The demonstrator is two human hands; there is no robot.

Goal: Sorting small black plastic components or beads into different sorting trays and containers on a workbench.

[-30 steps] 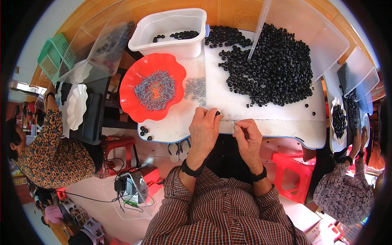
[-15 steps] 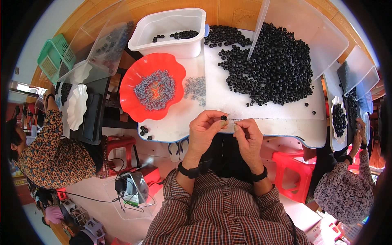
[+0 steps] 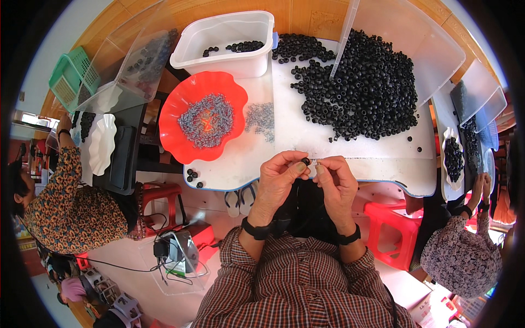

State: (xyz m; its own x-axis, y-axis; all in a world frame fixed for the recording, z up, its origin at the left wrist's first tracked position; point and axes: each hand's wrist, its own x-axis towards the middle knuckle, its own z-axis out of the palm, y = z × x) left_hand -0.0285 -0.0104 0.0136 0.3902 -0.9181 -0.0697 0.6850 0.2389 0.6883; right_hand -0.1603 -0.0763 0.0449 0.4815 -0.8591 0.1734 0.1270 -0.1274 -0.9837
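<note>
My left hand (image 3: 280, 177) pinches a small black ring-shaped bead (image 3: 305, 161) between thumb and fingertips at the front edge of the white table (image 3: 383, 158). My right hand (image 3: 334, 180) meets it fingertip to fingertip, pinching a small pale piece that is too small to make out. A large heap of the same black beads (image 3: 361, 90) lies on the table beyond my hands. A red wavy-rimmed bowl (image 3: 180, 142) to the left holds a pile of small grey parts (image 3: 205, 120).
A white tub (image 3: 219, 52) with a few black beads stands at the back. Clear plastic lids lean at the back left and right. A few loose beads (image 3: 192, 177) lie near the table's left edge. People sit at left and right. Red stools stand below.
My hands have drawn together and slid slightly toward me off the table edge; the left hand now holds the bead up against the right fingertips.
</note>
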